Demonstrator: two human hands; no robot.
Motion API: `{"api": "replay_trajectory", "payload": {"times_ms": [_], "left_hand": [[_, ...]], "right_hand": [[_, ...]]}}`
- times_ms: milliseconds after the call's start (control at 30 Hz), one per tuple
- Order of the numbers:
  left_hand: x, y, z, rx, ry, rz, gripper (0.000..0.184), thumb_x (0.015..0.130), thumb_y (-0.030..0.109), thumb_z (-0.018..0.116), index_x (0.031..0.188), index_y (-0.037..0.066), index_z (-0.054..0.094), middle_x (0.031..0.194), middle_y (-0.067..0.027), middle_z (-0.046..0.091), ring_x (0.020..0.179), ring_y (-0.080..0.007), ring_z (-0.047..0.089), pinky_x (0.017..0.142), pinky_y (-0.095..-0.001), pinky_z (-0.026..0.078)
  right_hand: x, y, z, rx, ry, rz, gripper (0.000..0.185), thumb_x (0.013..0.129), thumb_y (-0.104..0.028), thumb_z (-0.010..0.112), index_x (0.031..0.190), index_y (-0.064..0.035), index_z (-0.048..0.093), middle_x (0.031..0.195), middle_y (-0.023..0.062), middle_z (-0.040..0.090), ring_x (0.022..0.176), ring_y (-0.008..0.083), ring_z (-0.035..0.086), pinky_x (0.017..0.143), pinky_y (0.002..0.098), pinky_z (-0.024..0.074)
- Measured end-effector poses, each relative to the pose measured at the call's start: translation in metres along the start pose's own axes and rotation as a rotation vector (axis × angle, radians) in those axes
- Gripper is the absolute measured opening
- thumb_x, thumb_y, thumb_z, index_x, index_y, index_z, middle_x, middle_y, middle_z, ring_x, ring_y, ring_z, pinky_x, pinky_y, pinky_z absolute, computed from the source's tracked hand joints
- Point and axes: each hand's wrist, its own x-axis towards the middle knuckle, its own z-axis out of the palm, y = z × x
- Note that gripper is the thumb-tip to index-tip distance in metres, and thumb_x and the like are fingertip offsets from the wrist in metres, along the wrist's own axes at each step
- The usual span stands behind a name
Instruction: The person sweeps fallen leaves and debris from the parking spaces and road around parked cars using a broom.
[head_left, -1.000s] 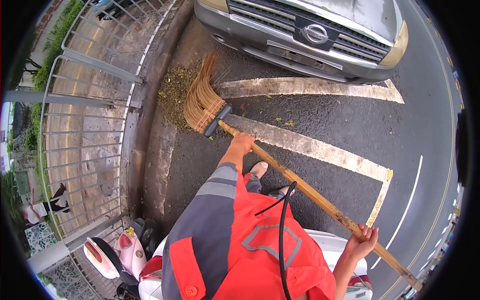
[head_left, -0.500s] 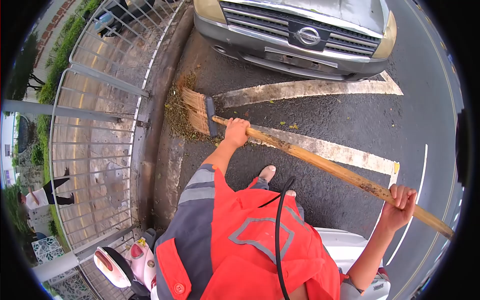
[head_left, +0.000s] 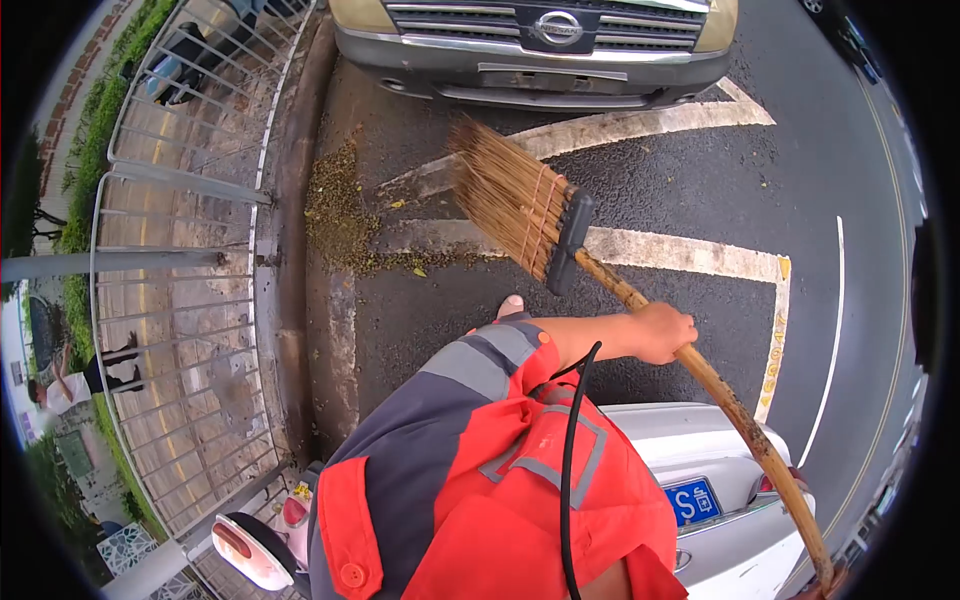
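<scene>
A long-handled straw broom point(head_left: 510, 195) with a dark clamp slants across the view, its bristles up and to the left. The bristles look larger than before and seem raised over the white painted lines. My left hand point(head_left: 662, 332) is closed around the wooden handle, below the clamp. At the bottom right edge, my right hand point(head_left: 828, 582) is closed near the handle's end, mostly dark and cut off. A heap of small leaves and debris point(head_left: 340, 210) lies by the curb, left of the bristles.
A grey car point(head_left: 530, 70) stands ahead, and a white car point(head_left: 720, 480) is close on my right. Along the left run a curb point(head_left: 290, 250) and a metal railing point(head_left: 180, 270). A pink-and-white scooter point(head_left: 250, 550) stands at lower left. Beyond the railing is a person point(head_left: 75, 388).
The broom has moved away from the debris, to the right and up off the ground. Both hands have shifted right and down with it, and the view has shifted slightly.
</scene>
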Motion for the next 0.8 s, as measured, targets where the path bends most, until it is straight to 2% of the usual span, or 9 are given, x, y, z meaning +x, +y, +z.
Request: {"api": "replay_trajectory", "payload": {"times_ms": [67,100,167,200,267,333,533,733,800], "left_hand": [[0.012,0.018,0.024,-0.078,-0.157,0.021,0.02,0.07,0.019,0.066,0.083,0.008,0.056,0.087,-0.0104,0.057,0.081,-0.0324,0.059,0.069,-0.0453,0.047],[0.013,0.023,0.034,-0.131,-0.198,0.056,0.018,0.071,0.018,0.065,0.083,0.009,0.056,0.088,-0.0107,0.057,0.083,-0.0329,0.059,0.07,-0.0455,0.047],[0.007,0.02,0.052,-0.193,-0.37,0.111,0.013,0.075,0.016,0.062,0.083,0.008,0.056,0.09,-0.0117,0.057,0.087,-0.0329,0.059,0.073,-0.0453,0.047],[-0.001,0.019,0.055,-0.206,-0.431,0.12,0.013,0.075,0.017,0.064,0.082,0.009,0.056,0.089,-0.0116,0.056,0.087,-0.0323,0.058,0.075,-0.0444,0.046],[-0.026,0.004,0.068,-0.197,-0.53,0.152,0.017,0.073,0.018,0.068,0.078,0.008,0.056,0.087,-0.0111,0.055,0.087,-0.0318,0.057,0.075,-0.0428,0.045],[-0.059,-0.016,0.076,-0.242,-0.59,0.198,0.022,0.072,0.021,0.071,0.08,0.008,0.055,0.087,-0.0112,0.055,0.086,-0.032,0.056,0.074,-0.0418,0.045],[-0.151,-0.018,0.04,-0.37,-0.577,0.254,0.021,0.073,0.019,0.07,0.084,0.009,0.055,0.085,-0.0113,0.056,0.085,-0.0332,0.057,0.073,-0.0427,0.045],[-0.222,-0.032,0.033,-0.177,-0.573,0.225,0.019,0.071,0.015,0.069,0.082,0.011,0.055,0.085,-0.0099,0.059,0.087,-0.0327,0.056,0.075,-0.0434,0.044],[-0.243,-0.038,0.034,-0.193,-0.543,0.269,0.017,0.07,0.015,0.069,0.08,0.01,0.055,0.082,-0.0104,0.059,0.085,-0.0335,0.056,0.073,-0.0448,0.044]], "right_hand": [[-0.024,-0.054,-0.024,0.064,-0.094,-0.009,0.03,0.084,-0.023,0.052,0.058,-0.0166,0.04,0.038,-0.0027,0.035,0.032,0.0109,0.036,0.039,0.0254,0.0367],[-0.036,-0.081,-0.033,-0.188,0.025,-0.134,0.021,0.09,-0.017,0.047,0.072,-0.008,0.043,0.046,-0.0011,0.031,0.041,0.0111,0.033,0.046,0.0254,0.0331],[-0.081,-0.119,-0.058,-0.191,-0.53,0.013,0.018,0.098,-0.015,0.04,0.091,-0.0001,0.048,0.054,-0.001,0.029,0.046,0.0084,0.029,0.049,0.023,0.0298],[-0.118,-0.11,-0.039,-0.289,-0.552,-0.06,0.02,0.099,-0.017,0.038,0.094,-0.0012,0.049,0.053,-0.0027,0.03,0.045,0.0056,0.027,0.047,0.0212,0.0296],[-0.188,-0.084,-0.006,-0.365,-0.349,-0.173,0.024,0.101,-0.019,0.033,0.093,-0.0022,0.049,0.051,-0.0031,0.029,0.041,0.0049,0.029,0.045,0.0196,0.0313],[-0.233,-0.072,0.0,-0.356,-0.263,-0.193,0.024,0.1,-0.019,0.034,0.095,-0.0021,0.049,0.05,-0.004,0.029,0.04,0.0044,0.028,0.043,0.0191,0.0316],[-0.355,-0.105,-0.004,-0.33,-0.054,-0.312,0.025,0.1,-0.02,0.037,0.104,0.0006,0.052,0.049,-0.0049,0.028,0.038,0.0028,0.027,0.038,0.0183,0.0311],[-0.49,-0.106,0.028,-0.345,0.105,-0.38,0.028,0.099,-0.017,0.037,0.116,0.0014,0.049,0.052,-0.0039,0.03,0.04,0.0033,0.029,0.041,0.0182,0.0329],[-0.528,-0.102,0.045,-0.269,0.373,-0.443,0.027,0.099,-0.015,0.037,0.118,0.0013,0.047,0.054,-0.0031,0.031,0.042,0.004,0.03,0.042,0.0187,0.0338]]}}
